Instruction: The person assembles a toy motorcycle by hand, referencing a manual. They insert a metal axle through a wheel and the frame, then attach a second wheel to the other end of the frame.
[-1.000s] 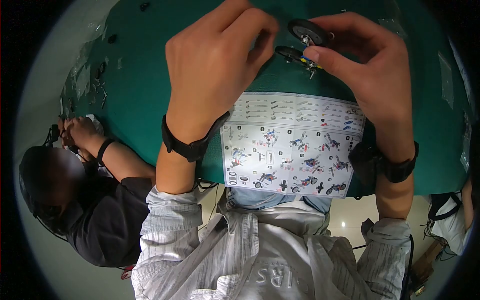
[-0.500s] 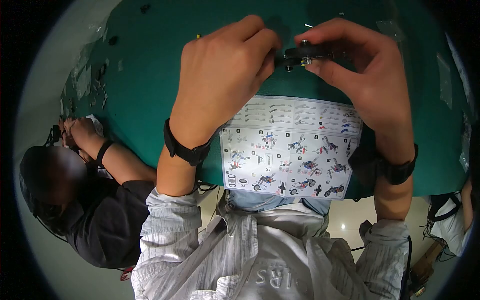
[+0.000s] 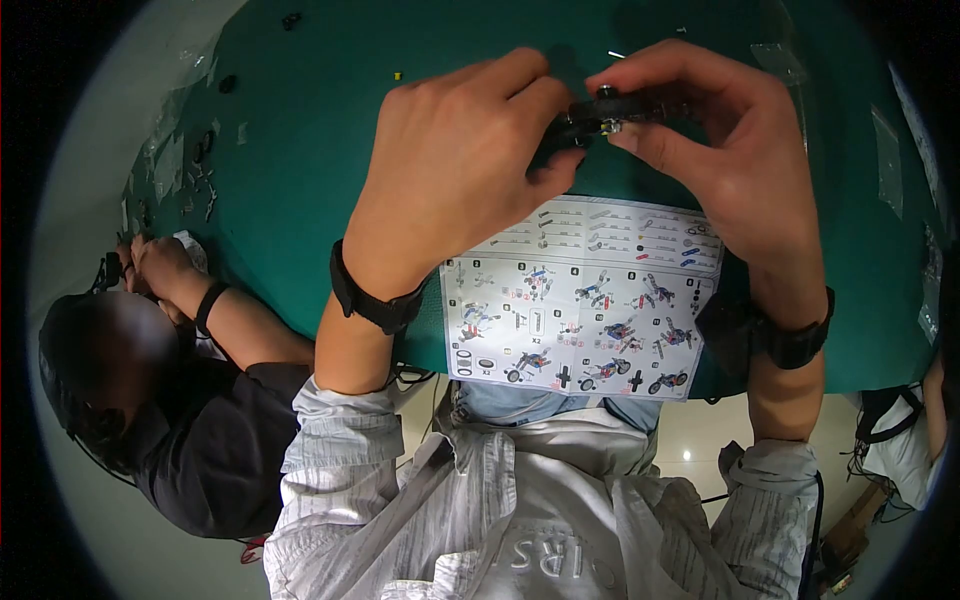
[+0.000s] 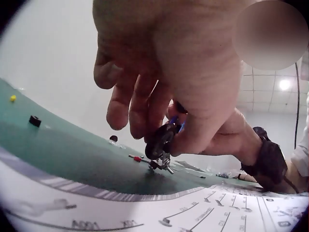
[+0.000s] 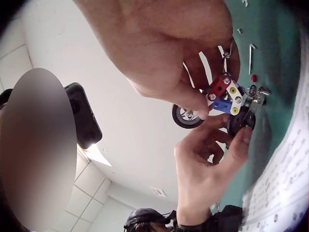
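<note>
A toy motorcycle model (image 5: 221, 104) of red, blue and white strips with bolts is held up above the table between both hands. My right hand (image 3: 745, 150) pinches its frame between thumb and fingers. In the right wrist view one wheel (image 5: 186, 116) with a black tyre sits beside the right thumb. My left hand (image 3: 455, 150) pinches the other wheel (image 5: 241, 121), its thumb and fingertips on the tyre. From the head the model shows nearly edge-on, partly hidden by the fingers. Below it lies a printed instruction sheet (image 3: 590, 310).
On the green table (image 3: 290, 170) lie a small yellow piece (image 3: 398, 76), a hex key (image 5: 250, 59) and a red piece (image 5: 254, 78). Loose parts and plastic bags (image 3: 168, 165) are at the left. Another person (image 3: 215, 430) sits at the left edge.
The model has turned so its wheels now show edge-on. My left hand has come right and toward the body, and its fingers now pinch a wheel.
</note>
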`<state>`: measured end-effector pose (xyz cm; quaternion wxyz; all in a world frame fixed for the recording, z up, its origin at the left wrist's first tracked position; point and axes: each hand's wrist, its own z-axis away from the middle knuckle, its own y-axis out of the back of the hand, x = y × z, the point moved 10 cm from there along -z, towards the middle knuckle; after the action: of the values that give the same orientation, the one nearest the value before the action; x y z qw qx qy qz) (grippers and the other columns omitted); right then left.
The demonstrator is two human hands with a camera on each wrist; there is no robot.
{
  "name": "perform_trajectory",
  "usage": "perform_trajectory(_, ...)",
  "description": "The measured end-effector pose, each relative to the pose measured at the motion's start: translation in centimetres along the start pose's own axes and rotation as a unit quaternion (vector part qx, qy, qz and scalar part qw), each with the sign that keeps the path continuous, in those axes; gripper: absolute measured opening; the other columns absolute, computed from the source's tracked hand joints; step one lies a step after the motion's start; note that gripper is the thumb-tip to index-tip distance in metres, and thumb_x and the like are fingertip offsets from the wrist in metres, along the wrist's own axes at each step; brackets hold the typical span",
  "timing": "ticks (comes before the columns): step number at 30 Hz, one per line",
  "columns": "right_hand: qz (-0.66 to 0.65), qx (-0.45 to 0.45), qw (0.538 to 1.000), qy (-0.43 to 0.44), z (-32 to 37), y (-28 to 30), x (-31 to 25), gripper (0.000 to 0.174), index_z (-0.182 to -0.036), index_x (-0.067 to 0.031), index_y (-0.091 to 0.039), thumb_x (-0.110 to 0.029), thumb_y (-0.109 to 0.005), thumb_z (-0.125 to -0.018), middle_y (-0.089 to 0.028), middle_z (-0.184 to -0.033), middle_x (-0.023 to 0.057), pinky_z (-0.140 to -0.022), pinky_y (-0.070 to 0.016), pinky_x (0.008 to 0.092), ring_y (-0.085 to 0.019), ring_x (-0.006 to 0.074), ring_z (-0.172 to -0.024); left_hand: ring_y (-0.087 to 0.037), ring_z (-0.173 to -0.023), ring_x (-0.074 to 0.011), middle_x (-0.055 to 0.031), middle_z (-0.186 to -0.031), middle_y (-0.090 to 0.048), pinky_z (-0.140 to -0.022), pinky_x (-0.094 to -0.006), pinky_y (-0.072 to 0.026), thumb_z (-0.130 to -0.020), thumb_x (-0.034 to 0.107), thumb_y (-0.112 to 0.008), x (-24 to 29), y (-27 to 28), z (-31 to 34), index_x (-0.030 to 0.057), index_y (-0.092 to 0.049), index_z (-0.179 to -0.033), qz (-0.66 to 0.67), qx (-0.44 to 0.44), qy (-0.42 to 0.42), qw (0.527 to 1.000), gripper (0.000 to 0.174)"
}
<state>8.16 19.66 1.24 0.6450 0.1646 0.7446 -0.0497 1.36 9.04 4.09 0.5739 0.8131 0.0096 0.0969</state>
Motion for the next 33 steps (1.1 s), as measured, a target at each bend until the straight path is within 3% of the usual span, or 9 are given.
perform_trajectory(10, 0.015, -0.006, 1.000, -0.003, -0.2, 0.2, -0.2, 0.032, -0.116, 0.0015, -0.068, 0.008, -0.072, -0.085, -0.072, -0.114, 0.0091, -0.096, -0.0520, 0.0300, -0.067, 0.0157, -0.106, -0.066, -0.067, -0.0257, -0.0017, -0.086, -0.067, -0.057, -0.0367, -0.0507, -0.071, 0.022, -0.085, 0.1, 0.1, -0.1, 0.0088, -0.073, -0.090, -0.005, 0.009, -0.016, 1.000, 0.026)
perform_trajectory(17, 0.066, 0.083, 0.994, 0.000, -0.5, 1.3, 0.4, 0.039, -0.124, 0.0003, -0.067, 0.003, -0.074, -0.086, -0.071, -0.110, 0.0059, -0.091, -0.0518, 0.0269, -0.066, 0.0113, -0.102, -0.066, -0.065, -0.0244, -0.0017, -0.085, -0.068, -0.056, -0.0343, -0.0497, -0.076, 0.027, -0.086, -0.4, 0.6, -0.1, 0.0093, -0.075, -0.093, 0.018, 0.037, -0.009, 0.999, 0.027)
perform_trajectory(23, 0.112, 0.076, 0.989, -0.065, -0.2, 0.8, 1.3, 0.037, -0.120, 0.0002, -0.069, -0.005, -0.080, -0.084, -0.071, -0.098, 0.0032, -0.080, -0.0509, 0.0245, -0.063, 0.0084, -0.088, -0.066, -0.066, -0.0226, -0.0042, -0.090, -0.070, -0.057, -0.0305, -0.0496, -0.074, 0.019, -0.088, -2.0, 2.7, 0.2, 0.0086, -0.074, -0.092, 0.059, 0.123, 0.067, 0.988, 0.026)
perform_trajectory(25, 0.133, 0.084, 0.986, -0.051, 0.0, 0.7, 1.3, 0.039, -0.115, -0.0008, -0.072, -0.011, -0.085, -0.080, -0.072, -0.091, 0.0040, -0.075, -0.0496, 0.0261, -0.062, 0.0103, -0.078, -0.065, -0.066, -0.0229, -0.0043, -0.090, -0.069, -0.057, -0.0309, -0.0500, -0.073, 0.015, -0.088, -1.7, 3.1, 0.1, 0.0088, -0.073, -0.093, 0.102, 0.140, 0.054, 0.983, 0.026)
perform_trajectory(28, 0.022, 0.071, 0.991, -0.115, -0.2, 0.2, 2.4, 0.039, -0.115, 0.0002, -0.071, -0.010, -0.085, -0.080, -0.070, -0.088, 0.0034, -0.073, -0.0493, 0.0245, -0.061, 0.0087, -0.078, -0.065, -0.067, -0.0230, -0.0035, -0.091, -0.069, -0.057, -0.0322, -0.0505, -0.073, 0.011, -0.087, -1.5, 2.3, -0.5, 0.0099, -0.072, -0.094, 0.086, 0.127, -0.025, 0.988, 0.025)
perform_trajectory(29, 0.078, 0.079, 0.990, -0.092, -0.2, 0.5, 1.9, 0.038, -0.115, 0.0009, -0.071, -0.007, -0.083, -0.080, -0.070, -0.087, 0.0029, -0.070, -0.0485, 0.0226, -0.059, 0.0072, -0.077, -0.065, -0.067, -0.0225, -0.0024, -0.090, -0.069, -0.057, -0.0326, -0.0504, -0.073, 0.011, -0.085, -1.4, 2.1, -0.3, 0.0111, -0.072, -0.093, 0.059, 0.115, -0.032, 0.991, 0.024)
perform_trajectory(33, 0.054, 0.076, 0.987, -0.130, -0.1, -0.1, 2.1, 0.033, -0.112, 0.0017, -0.071, -0.003, -0.081, -0.081, -0.070, -0.086, 0.0036, -0.067, -0.0489, 0.0231, -0.059, 0.0082, -0.074, -0.065, -0.067, -0.0207, -0.0016, -0.089, -0.069, -0.056, -0.0320, -0.0493, -0.073, 0.011, -0.085, -1.0, 1.9, -0.7, 0.0108, -0.072, -0.092, 0.050, 0.088, -0.034, 0.994, 0.022)
